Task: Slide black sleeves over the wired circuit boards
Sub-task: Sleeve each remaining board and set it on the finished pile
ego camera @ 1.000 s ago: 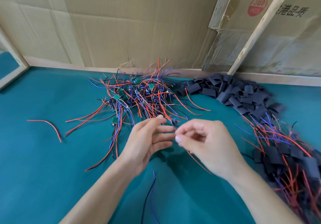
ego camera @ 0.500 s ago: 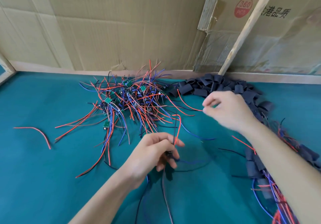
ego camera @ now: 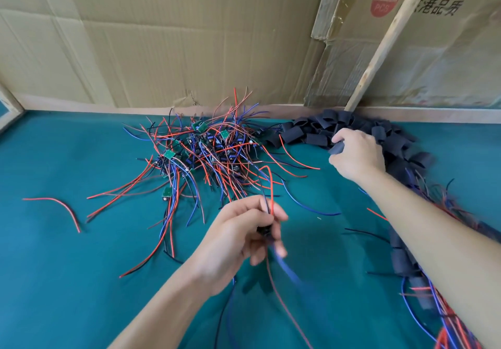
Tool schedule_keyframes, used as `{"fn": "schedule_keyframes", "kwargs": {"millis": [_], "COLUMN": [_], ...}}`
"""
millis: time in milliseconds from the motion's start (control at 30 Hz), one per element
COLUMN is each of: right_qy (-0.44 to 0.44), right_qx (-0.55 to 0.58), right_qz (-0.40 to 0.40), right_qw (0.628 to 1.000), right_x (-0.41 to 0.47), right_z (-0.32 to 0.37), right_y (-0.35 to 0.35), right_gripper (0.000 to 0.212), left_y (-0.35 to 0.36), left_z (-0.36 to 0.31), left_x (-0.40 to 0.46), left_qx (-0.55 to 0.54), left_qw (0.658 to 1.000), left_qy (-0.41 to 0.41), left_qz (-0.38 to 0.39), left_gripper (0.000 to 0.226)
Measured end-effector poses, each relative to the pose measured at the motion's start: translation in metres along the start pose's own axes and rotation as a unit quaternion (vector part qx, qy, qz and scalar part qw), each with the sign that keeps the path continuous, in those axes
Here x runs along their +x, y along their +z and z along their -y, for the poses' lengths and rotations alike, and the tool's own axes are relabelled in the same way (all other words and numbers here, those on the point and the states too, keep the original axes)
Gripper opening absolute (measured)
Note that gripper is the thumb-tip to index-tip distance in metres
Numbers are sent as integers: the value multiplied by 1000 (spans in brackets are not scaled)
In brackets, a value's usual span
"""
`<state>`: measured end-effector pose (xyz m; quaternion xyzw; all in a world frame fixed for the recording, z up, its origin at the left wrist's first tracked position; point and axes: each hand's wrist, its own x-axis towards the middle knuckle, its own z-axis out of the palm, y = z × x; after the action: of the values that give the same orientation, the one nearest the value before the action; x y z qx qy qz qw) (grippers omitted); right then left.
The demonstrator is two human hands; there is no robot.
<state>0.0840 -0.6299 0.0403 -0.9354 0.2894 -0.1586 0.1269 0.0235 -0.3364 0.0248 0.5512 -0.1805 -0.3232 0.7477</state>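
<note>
Pinched in my left hand [ego camera: 241,236]: one wired circuit board [ego camera: 264,230], near centre, leads trailing both ways. Right hand [ego camera: 356,153], far right, grips a black sleeve [ego camera: 336,148] at the sleeve pile [ego camera: 320,132]. I judge the sleeve must travel left and nearer.
</note>
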Motion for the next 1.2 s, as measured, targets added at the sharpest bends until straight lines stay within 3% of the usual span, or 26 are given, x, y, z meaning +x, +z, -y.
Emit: {"fn": "schedule_keyframes", "kwargs": {"millis": [100, 167, 300, 400, 633, 867, 1067, 1200], "right_qy": [43, 26, -32, -28, 22, -15, 72, 84], "right_qx": [200, 285, 398, 481, 637, 642, 693, 687], "right_qz": [31, 66, 140, 194, 180, 192, 139, 177], "right_qw": [978, 956, 906, 855, 749, 742, 703, 700], "right_x": [-15, -41, -113, -153, -178, -181, -185, -184], "right_z": [6, 15, 34, 44, 43, 35, 37, 38], "right_y": [-20, -34, -42, -32, -21, -16, -11, -13], "right_gripper": [26, 22, 21, 24, 26, 27, 41, 37], "left_y": [-2, 0, 5, 5, -2, 1, 7, 8], "left_z": [-4, -5, 3, 10, 22, 17, 21, 21], "left_x": [-1, -2, 0, 0, 2, 0, -1, -2], "left_qx": [-8, 19, 115, 192, 319, 285, 209, 207], "left_qw": [1000, 1000, 992, 979, 943, 956, 974, 973], "left_qy": [-5, -5, -2, 19, 62, 57, 62, 76], "left_qz": [6, -2, -55, -65, -72, -44, -65, -64], "left_gripper": [22, 23, 23, 27, 21, 17, 14, 17]}}
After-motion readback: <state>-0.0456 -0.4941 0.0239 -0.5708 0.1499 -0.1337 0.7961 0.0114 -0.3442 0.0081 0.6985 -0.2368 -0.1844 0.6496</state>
